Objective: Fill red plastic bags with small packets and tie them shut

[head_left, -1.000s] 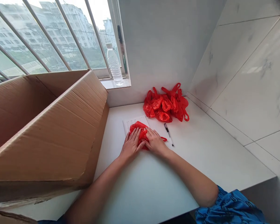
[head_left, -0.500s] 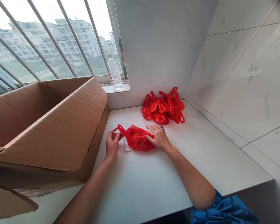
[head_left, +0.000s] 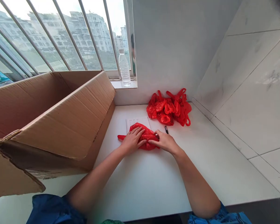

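A red plastic bag [head_left: 148, 137] lies crumpled on top of a sheet of printed paper or thin notebook [head_left: 130, 122] on the white countertop. My left hand [head_left: 132, 141] rests across the bag's left part, fingers stretched over it. One handle of the bag sticks out to the left, past that hand. At the bag's right edge, my right hand [head_left: 166, 142] pinches the plastic between thumb and bent fingers. What the bag contains, if anything, is hidden. A black pen [head_left: 166, 129] lies just behind my right hand.
A pile of several red plastic bags [head_left: 169, 107] sits against the back wall. To the left stands a large open cardboard box [head_left: 67, 124], its flap leaning over the counter [head_left: 140, 189]. A clear water bottle [head_left: 124, 69] stands on the window sill by the barred window.
My left hand has moved right, from beside the bag's handle onto the bag. My right hand has closed on its right edge. The handle now lies flatter, and the view has shifted.
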A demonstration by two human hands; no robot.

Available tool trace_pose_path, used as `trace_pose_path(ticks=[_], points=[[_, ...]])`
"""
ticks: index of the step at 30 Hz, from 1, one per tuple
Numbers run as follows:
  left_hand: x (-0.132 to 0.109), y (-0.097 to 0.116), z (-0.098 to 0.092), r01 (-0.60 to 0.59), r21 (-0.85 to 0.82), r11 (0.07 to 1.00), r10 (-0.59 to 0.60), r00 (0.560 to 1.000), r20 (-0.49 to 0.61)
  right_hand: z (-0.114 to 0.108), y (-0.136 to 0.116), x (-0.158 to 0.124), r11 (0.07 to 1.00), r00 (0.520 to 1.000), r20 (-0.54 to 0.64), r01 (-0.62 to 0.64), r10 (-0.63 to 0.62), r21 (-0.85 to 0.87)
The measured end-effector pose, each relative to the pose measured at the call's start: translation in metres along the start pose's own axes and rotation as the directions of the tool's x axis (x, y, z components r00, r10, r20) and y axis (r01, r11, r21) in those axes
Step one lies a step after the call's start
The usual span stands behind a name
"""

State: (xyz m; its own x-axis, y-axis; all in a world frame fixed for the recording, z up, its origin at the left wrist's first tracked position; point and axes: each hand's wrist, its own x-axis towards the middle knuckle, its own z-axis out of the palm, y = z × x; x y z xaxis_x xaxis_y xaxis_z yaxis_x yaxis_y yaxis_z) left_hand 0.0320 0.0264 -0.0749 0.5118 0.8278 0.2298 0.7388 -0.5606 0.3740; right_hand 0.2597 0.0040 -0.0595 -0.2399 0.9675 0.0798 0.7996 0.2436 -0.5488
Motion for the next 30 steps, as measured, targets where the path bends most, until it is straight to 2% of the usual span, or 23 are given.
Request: trace_pose_path(ticks=[4,10,13,19,22,24,27,30], points=[[-0.012,-0.006,0.022,0.04,0.066,0.997,-0.035,0.997,-0.068,-0.001,0.008,0.0,0.995,0.998,0.064,0.018,-0.025,0.1],[-0.023,0.003,0.025,0.052,0.092,0.994,-0.037,0.986,-0.16,-0.014,0.016,0.001,0.973,0.998,0.064,0.003,-0.019,0.233],[-0.024,0.006,0.021,0.041,0.048,0.998,-0.032,0.982,-0.184,-0.018,0.016,0.001,0.979,0.999,0.044,-0.031,0.023,0.201],[-0.027,0.005,0.016,-0.045,-0.096,0.994,0.021,0.971,-0.238,-0.016,0.009,0.0,0.99,0.992,0.095,-0.09,0.079,0.111],[-0.028,0.002,0.017,-0.079,-0.139,0.987,0.033,0.952,-0.304,-0.013,0.007,0.0,0.994,0.998,0.042,-0.047,0.044,0.095],[-0.029,0.002,0.018,-0.039,-0.092,0.995,0.007,0.946,-0.323,-0.01,0.007,0.0,0.996,0.999,-0.032,0.019,-0.016,0.09],[-0.032,0.01,0.011,0.049,0.009,0.999,-0.045,0.966,-0.256,-0.007,0.009,0.002,0.994,0.985,-0.155,0.081,-0.068,0.079],[-0.038,0.029,-0.011,0.106,0.098,0.99,-0.101,0.994,-0.051,-0.004,0.013,0.003,0.992,0.97,-0.233,0.095,-0.074,0.08]])
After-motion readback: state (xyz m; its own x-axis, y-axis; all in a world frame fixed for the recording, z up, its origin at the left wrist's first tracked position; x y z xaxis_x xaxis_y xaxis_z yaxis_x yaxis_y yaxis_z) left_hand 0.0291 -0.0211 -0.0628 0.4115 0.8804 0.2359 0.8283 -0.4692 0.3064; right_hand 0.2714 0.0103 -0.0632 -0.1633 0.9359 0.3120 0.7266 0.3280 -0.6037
